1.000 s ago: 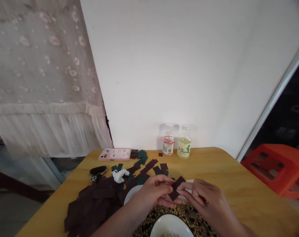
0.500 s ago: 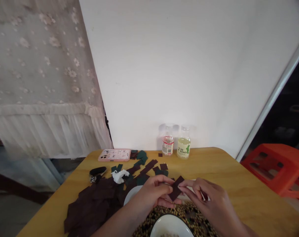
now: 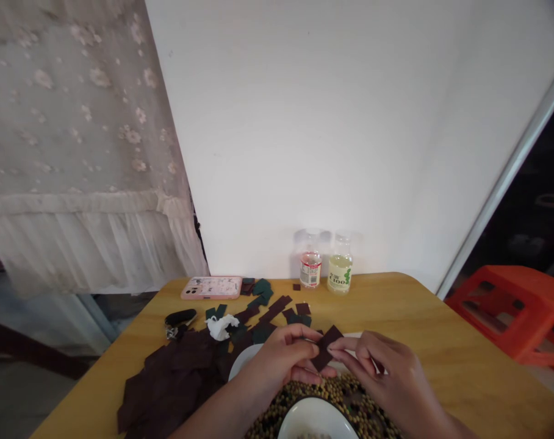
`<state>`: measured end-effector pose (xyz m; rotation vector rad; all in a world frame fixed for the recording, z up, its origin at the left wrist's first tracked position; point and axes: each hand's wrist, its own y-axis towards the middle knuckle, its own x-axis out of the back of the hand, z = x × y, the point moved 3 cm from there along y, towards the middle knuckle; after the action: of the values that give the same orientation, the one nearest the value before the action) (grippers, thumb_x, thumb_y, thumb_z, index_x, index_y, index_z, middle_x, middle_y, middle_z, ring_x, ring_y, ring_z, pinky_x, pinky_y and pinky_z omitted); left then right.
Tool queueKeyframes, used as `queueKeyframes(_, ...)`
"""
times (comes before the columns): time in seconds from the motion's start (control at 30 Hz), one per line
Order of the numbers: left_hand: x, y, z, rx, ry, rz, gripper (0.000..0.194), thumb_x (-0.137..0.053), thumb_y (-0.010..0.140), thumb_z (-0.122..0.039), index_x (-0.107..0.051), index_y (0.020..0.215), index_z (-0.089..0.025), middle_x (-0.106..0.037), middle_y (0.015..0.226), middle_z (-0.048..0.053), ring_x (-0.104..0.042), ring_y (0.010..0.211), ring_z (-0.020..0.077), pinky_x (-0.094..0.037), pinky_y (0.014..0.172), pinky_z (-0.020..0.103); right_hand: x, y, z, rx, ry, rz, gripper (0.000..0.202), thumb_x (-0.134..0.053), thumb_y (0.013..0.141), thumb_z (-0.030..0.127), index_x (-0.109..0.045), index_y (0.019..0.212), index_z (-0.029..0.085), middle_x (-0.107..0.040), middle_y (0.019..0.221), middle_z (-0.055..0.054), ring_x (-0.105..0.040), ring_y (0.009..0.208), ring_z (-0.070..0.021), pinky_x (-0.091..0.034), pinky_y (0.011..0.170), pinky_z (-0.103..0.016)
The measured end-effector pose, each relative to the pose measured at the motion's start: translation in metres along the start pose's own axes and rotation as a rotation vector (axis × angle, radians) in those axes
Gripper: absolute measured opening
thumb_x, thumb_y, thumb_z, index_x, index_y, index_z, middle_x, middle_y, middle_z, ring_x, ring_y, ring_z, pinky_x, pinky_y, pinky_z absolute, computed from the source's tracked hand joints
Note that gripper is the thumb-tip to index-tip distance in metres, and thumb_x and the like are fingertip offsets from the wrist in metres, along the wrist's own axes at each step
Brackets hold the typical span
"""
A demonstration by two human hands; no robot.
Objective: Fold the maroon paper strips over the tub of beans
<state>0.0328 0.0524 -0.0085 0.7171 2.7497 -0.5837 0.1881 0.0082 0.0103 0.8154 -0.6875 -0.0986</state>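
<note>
Fingers (image 3: 304, 331) of the left hand (image 3: 281, 355) pinched a dark rectangular piece (image 3: 323, 358) at lower centre, its long axis slanting toward upper right, while the right hand's (image 3: 389, 366) fingertips (image 3: 340, 344), nearly together, met its right edge, their grip unclear.

Dim, diffuse light leaves the white wall (image 3: 304, 122) greyish — its source out of view. Faint shadows flank the red-labelled bottle (image 3: 310, 270). Wide-angle distortion stretches the orange stool (image 3: 517, 299) at the right edge (the top corner darkens), and the brown pile (image 3: 171, 378) loses detail.
</note>
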Motion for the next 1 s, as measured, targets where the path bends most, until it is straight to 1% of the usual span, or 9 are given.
queueKeyframes(0.1,0.0008,0.0001,0.0006,0.002,0.004,-0.018,0.031,-0.068,0.056,-0.023,-0.057,0.084,-0.013,-0.061,0.061,-0.002,-0.064,0.057,0.0138,-0.050,0.053,0.022,-0.0026,-0.0022,0.0002,0.012,0.008,0.023,0.034,-0.054,0.084,0.019,-0.033,0.058,0.023,-0.062,0.058,0.002,-0.068,0.068,-0.0154,-0.050,0.054,-0.020)
queueKeyframes(0.17,0.0016,0.0004,0.0013,-0.007,0.004,-0.017,0.031,-0.067,0.057,-0.023,-0.057,0.084,-0.013,-0.060,0.059,-0.003,-0.064,0.056,0.0135,-0.051,0.054,0.022,-0.0031,-0.0025,0.0003,-0.006,0.011,0.021,0.034,-0.054,0.084,0.020,-0.033,0.058,0.023,-0.062,0.058,0.002,-0.068,0.066,-0.0151,-0.050,0.052,-0.019)
queueKeyframes(0.33,0.0020,0.0005,0.0018,-0.010,0.000,0.006,0.031,-0.066,0.059,-0.024,-0.055,0.086,-0.013,-0.061,0.060,-0.001,-0.067,0.063,0.0177,-0.050,0.053,0.022,-0.0004,0.0000,0.0007,-0.007,-0.016,-0.004,0.035,-0.054,0.084,0.021,-0.031,0.057,0.023,-0.066,0.064,0.001,-0.068,0.065,-0.0145,-0.049,0.052,-0.019)
queueKeyframes(0.47,0.0010,0.0000,0.0003,-0.007,-0.004,0.009,0.030,-0.065,0.059,-0.023,-0.055,0.086,-0.013,-0.062,0.062,-0.001,-0.067,0.065,0.0183,-0.049,0.054,0.021,0.0021,0.0014,0.0010,0.009,-0.054,-0.043,0.035,-0.054,0.084,0.021,-0.031,0.057,0.023,-0.063,0.060,0.002,-0.067,0.064,-0.0146,-0.047,0.050,-0.019)
queueKeyframes(0.67,0.0017,0.0008,0.0022,-0.015,0.006,0.001,0.030,-0.067,0.059,-0.024,-0.056,0.085,-0.013,-0.062,0.061,0.000,-0.065,0.061,0.0163,-0.050,0.055,0.023,-0.0027,0.0000,0.0012,0.001,-0.005,0.046,0.033,-0.055,0.084,0.021,-0.033,0.059,0.023,-0.066,0.065,0.002,-0.067,0.064,-0.0142,-0.049,0.052,-0.020)
queueKeyframes(0.77,0.0018,0.0010,0.0025,-0.010,0.012,-0.006,0.030,-0.067,0.058,-0.025,-0.056,0.084,-0.014,-0.062,0.060,-0.001,-0.065,0.060,0.0159,-0.050,0.054,0.023,-0.0039,-0.0006,0.0004,-0.032,0.016,0.060,0.032,-0.054,0.084,0.022,-0.033,0.060,0.023,-0.068,0.068,0.001,-0.068,0.066,-0.0148,-0.050,0.052,-0.020)
queueKeyframes(0.87,0.0009,0.0003,0.0021,-0.001,0.006,0.012,0.032,-0.067,0.057,-0.025,-0.055,0.084,-0.014,-0.064,0.064,0.002,-0.066,0.064,0.0175,-0.049,0.054,0.022,-0.0046,-0.0010,0.0002,-0.044,0.043,0.069,0.030,-0.053,0.084,0.023,-0.034,0.060,0.023,-0.069,0.069,-0.001,-0.068,0.068,-0.0156,-0.051,0.054,-0.021)
queueKeyframes(1.0,0.0006,-0.0008,0.0012,-0.007,0.002,0.007,0.032,-0.067,0.058,-0.025,-0.055,0.085,-0.014,-0.064,0.063,0.000,-0.067,0.063,0.0172,-0.050,0.055,0.022,-0.0028,-0.0005,0.0007,-0.041,0.022,0.045,0.031,-0.054,0.084,0.024,-0.034,0.059,0.023,-0.069,0.068,0.000,-0.069,0.068,-0.0159,-0.051,0.053,-0.021)
